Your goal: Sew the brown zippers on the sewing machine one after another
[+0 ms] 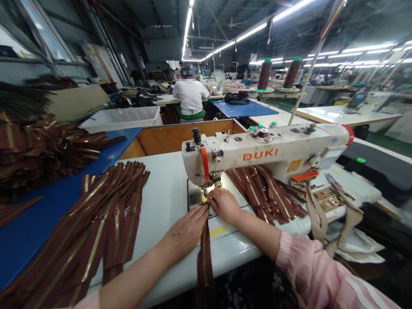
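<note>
Brown zipper strip [204, 262] under both hands at the DUKI sewing machine [260, 155]

Strip runs from the needle area off the front edge of the white machine table [161, 193], hanging down toward the person's lap, its lower end cut off by the frame. Left hand [185, 234] is nearly closed, fingers curled over the strip's upper end, apparently pinching it. Right hand [223, 205] is just beside it, fingers bent down at the same spot; grip there can't be confirmed. Progress, as judged from the layout: one strip is in hand, with many more left around it. A stack of zippers [96, 223] lies left of the machine, a heap of brass-toothed zippers [38, 150] lies further left on a blue table [28, 244], and a loose pile [265, 193] sits behind the machine. Which piles are finished can't be told. Fingers hide the needle, presser foot and strip tip, so any stitching there can't be seen. A co-worker [189, 94] sits well beyond, back turned.
</note>
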Tool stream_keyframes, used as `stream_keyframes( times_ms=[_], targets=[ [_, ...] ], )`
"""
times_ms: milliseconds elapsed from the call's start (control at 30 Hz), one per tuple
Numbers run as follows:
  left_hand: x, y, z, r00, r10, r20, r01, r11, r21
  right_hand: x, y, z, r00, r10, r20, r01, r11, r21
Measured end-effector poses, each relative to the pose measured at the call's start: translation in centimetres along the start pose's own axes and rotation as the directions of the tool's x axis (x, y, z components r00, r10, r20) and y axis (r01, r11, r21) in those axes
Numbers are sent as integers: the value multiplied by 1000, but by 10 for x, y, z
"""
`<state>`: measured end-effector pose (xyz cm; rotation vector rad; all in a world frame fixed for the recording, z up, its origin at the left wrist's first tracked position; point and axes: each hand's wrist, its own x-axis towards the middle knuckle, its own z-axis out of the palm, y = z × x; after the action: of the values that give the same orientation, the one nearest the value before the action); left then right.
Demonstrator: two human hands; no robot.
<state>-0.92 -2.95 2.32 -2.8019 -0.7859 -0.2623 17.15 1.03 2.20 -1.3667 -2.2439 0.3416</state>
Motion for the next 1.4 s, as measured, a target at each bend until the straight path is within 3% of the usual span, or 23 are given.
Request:
stream_keyframes(
  times_ms=[200,467,967,1400],
  targets=[
    [8,1,7,997,-82,1,82,997,11,-22,11,-8,988,-148,-36,149,988,49],
    [16,1,11,988,-151,-13,151,988,18,-36,2,-15,951,-308,38,310,950,-44],
    [19,0,9,983,-181,23,179,982,53,-36,3,-8,933,-356,48,358,910,-210],
    [19,-6,20,979,-195,-57,195,981,8,-29,0,-8,942,-328,66,335,918,-212]
  ],
)
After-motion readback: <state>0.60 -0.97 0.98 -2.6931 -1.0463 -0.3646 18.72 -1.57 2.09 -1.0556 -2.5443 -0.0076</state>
